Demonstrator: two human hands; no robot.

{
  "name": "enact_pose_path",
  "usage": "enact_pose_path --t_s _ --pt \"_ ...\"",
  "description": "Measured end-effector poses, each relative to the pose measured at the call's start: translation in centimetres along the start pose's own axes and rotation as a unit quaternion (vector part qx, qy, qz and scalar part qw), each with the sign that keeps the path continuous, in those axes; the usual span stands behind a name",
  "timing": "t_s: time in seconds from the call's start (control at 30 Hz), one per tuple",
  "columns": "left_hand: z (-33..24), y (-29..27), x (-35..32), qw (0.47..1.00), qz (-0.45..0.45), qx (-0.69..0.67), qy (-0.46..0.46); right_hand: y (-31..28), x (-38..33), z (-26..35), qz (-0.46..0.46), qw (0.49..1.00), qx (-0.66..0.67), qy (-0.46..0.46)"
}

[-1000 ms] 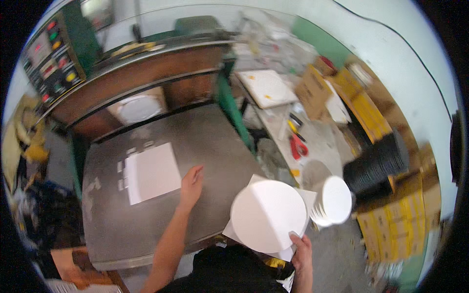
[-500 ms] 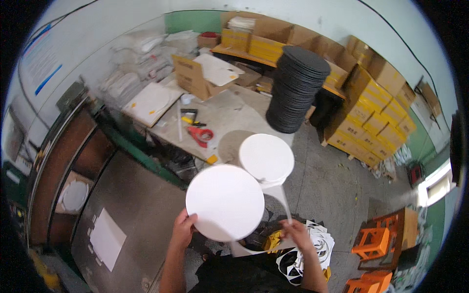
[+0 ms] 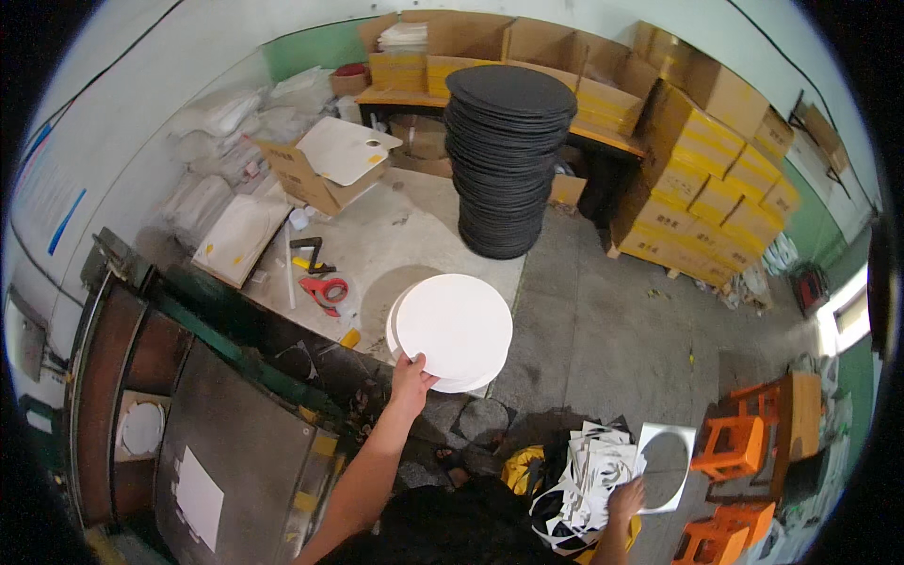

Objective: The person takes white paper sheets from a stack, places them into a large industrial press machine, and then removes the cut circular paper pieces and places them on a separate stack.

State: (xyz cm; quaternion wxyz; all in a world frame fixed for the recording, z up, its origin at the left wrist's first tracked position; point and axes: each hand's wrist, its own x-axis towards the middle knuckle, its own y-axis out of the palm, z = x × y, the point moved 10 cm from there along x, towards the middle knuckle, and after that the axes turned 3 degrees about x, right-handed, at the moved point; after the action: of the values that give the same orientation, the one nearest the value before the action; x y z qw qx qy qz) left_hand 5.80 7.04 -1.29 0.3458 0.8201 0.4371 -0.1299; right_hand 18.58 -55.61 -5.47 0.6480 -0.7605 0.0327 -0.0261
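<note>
My left hand (image 3: 411, 384) grips the near edge of a white round disc (image 3: 454, 330), thumb on top. That disc lies over or just above more white discs (image 3: 461, 385) at the table's near right corner; whether it rests on them I cannot tell. Down to the right, my right hand (image 3: 626, 499) is closed on a white square sheet with a big round hole (image 3: 669, 431). Next to this hand is a heap of white offcuts (image 3: 593, 471), piled over something yellow.
A tall stack of black discs (image 3: 504, 160) stands on the table (image 3: 428, 212), with red-handled scissors (image 3: 326, 292) nearer its left edge. A dark machine bed (image 3: 254, 424) is at left. Taped cartons (image 3: 697, 207) and orange stools (image 3: 730, 447) stand at right.
My left hand has carried the white disc forward over the other discs. My right hand has drawn the holed sheet away to the right, beside the offcut heap. The view has shifted.
</note>
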Motion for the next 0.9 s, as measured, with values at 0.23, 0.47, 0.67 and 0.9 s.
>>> enact_pose_path --t_s 0.23,0.47,0.67,0.9 --pt "-1.9 -1.0 -1.0 0.993 0.05 0.107 0.001 20.5 -5.9 14.3 0.35 0.915 0.103 -0.173" --pt "-8.9 -17.6 -19.1 0.91 -0.171 0.356 0.126 18.2 -10.1 35.5 0.517 0.767 0.28 -0.257" --pt "1.0 -34.4 -45.0 0.752 -0.507 0.407 0.106 17.2 -15.3 42.1 0.642 0.701 0.095 -0.295" --pt "21.6 -34.9 -88.1 0.332 -0.934 0.113 0.073 13.5 -29.6 49.1 0.574 0.64 -0.094 -0.502"
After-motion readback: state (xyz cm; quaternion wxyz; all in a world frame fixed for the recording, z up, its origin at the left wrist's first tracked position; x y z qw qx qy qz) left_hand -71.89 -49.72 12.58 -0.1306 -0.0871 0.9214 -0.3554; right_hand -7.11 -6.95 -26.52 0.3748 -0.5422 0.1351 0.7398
